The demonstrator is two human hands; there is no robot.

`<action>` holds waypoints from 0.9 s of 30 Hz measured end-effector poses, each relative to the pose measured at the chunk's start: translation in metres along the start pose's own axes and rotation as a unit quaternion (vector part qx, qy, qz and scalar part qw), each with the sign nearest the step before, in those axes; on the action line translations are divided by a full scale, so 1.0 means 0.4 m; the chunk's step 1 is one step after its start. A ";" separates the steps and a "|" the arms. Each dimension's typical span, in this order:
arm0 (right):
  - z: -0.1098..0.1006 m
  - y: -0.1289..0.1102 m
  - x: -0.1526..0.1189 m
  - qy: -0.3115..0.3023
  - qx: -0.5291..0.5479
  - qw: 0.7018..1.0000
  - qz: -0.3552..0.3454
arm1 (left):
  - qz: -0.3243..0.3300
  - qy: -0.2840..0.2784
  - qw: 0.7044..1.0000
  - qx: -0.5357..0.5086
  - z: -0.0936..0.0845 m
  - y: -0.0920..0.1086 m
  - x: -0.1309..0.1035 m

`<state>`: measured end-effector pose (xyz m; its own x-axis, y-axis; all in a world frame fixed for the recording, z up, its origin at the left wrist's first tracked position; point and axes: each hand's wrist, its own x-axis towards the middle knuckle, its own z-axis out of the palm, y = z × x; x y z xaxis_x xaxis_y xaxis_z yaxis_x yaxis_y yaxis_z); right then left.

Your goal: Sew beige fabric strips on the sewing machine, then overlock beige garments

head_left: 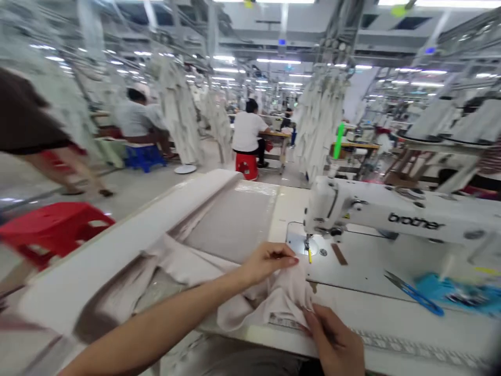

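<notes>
A pale pinkish fabric piece [287, 290] bunches at the table's front edge, just before the sewing machine [376, 209]. My left hand [268, 261] reaches across from the left and pinches the cloth's upper edge between thumb and fingers. Lower right, my right hand [334, 339] is closed on the cloth's right edge. The rest of the fabric trails left over the table. Behind my left hand stand the presser foot [307, 244] and needle plate, with no cloth under the foot.
Blue-handled thread snips [415, 295] lie right of the cloth, near a blue cloth heap [442, 287]. A printed measuring tape [407, 342] runs along the front edge. A red stool [58, 224] stands left. Co-workers sit beyond, and a person [35, 120] stands at far left.
</notes>
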<state>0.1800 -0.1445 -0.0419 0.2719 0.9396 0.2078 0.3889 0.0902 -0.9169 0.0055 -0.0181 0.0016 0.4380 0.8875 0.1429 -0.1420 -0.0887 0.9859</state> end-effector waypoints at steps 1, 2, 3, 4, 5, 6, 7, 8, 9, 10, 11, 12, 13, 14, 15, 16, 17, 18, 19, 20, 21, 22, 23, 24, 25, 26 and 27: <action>0.003 -0.006 -0.001 0.001 0.014 1.000 -0.005 | -0.002 -0.009 1.000 -0.001 0.000 -0.002 0.001; 0.006 -0.009 0.000 0.005 0.021 1.000 -0.009 | -0.004 -0.015 1.000 0.000 0.001 -0.004 0.002; 0.008 -0.008 0.000 0.007 0.025 1.000 -0.013 | -0.006 -0.018 1.000 0.003 0.001 -0.005 0.002; 0.009 -0.005 0.000 0.007 0.028 0.999 -0.017 | -0.007 -0.019 1.000 0.007 0.003 -0.005 0.002; 0.009 -0.001 -0.001 0.005 0.031 0.999 -0.021 | -0.009 -0.018 1.000 0.011 0.004 -0.005 0.001; 0.008 0.002 -0.001 0.003 0.035 0.999 -0.024 | -0.010 -0.016 1.000 0.017 0.004 -0.004 0.000; 0.007 0.004 -0.002 0.003 0.040 0.999 -0.025 | -0.012 -0.014 1.000 0.022 0.004 -0.004 -0.001; 0.006 0.005 -0.002 0.005 0.045 0.999 -0.025 | -0.013 -0.012 0.999 0.026 0.004 -0.005 -0.001; 0.006 0.005 -0.002 0.009 0.049 0.998 -0.023 | -0.015 -0.011 0.999 0.030 0.003 -0.005 -0.001; 0.005 0.003 -0.001 0.009 0.054 0.998 -0.022 | -0.016 -0.010 0.999 0.033 0.003 -0.006 0.000; 0.004 0.000 -0.001 0.005 0.060 0.998 -0.019 | -0.016 -0.009 0.999 0.036 0.002 -0.007 0.000; 0.004 -0.002 -0.001 -0.002 0.067 0.998 -0.014 | -0.016 -0.009 0.999 0.038 0.002 -0.008 0.001; 0.005 -0.005 0.000 -0.010 0.077 0.997 -0.005 | -0.016 -0.009 0.999 0.041 0.002 -0.009 0.001; 0.006 -0.007 -0.001 -0.015 0.090 0.996 0.007 | -0.015 -0.009 0.999 0.043 0.002 -0.009 0.001; 0.007 -0.008 -0.001 -0.014 0.104 0.994 0.021 | -0.013 -0.010 0.999 0.044 0.003 -0.009 0.001; 0.009 -0.009 -0.002 -0.008 0.118 0.992 0.035 | -0.010 -0.010 0.999 0.045 0.004 -0.008 0.000; 0.011 -0.009 -0.002 -0.002 0.129 0.991 0.046 | -0.007 -0.009 0.999 0.045 0.005 -0.008 0.000; 0.012 -0.008 -0.002 0.001 0.137 0.989 0.055 | -0.002 -0.008 0.999 0.045 0.007 -0.007 0.000; 0.014 -0.008 -0.003 0.001 0.143 0.988 0.061 | 0.003 -0.006 0.999 0.044 0.008 -0.007 -0.001; 0.014 -0.008 -0.002 0.000 0.148 0.987 0.067 | 0.007 -0.003 0.999 0.043 0.010 -0.007 -0.001; 0.014 -0.008 -0.002 -0.002 0.156 0.985 0.075 | 0.010 -0.001 0.999 0.041 0.011 -0.007 -0.002; 0.014 -0.009 -0.002 -0.005 0.164 0.983 0.084 | 0.012 0.001 0.999 0.039 0.012 -0.007 -0.003; 0.013 -0.010 -0.001 -0.008 0.172 0.981 0.093 | 0.017 0.003 0.999 0.039 0.014 -0.006 -0.005; 0.013 -0.010 0.000 -0.014 0.175 0.979 0.099 | 0.023 0.004 0.999 0.043 0.015 -0.004 -0.007; 0.012 -0.010 0.000 -0.021 0.172 0.980 0.102 | 0.033 0.005 0.998 0.052 0.017 -0.002 -0.009; 0.011 -0.010 0.001 -0.029 0.166 0.981 0.101 | 0.045 0.006 0.997 0.066 0.018 0.001 -0.013; 0.011 -0.009 0.001 -0.035 0.159 0.982 0.096 | 0.057 0.008 0.994 0.088 0.019 0.004 -0.016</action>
<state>0.1749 -0.1430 -0.0398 0.2471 0.9690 0.0078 0.0395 -0.0020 -0.9992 0.0093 -0.0276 0.0030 0.4144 0.8739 0.2540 -0.0317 -0.2651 0.9637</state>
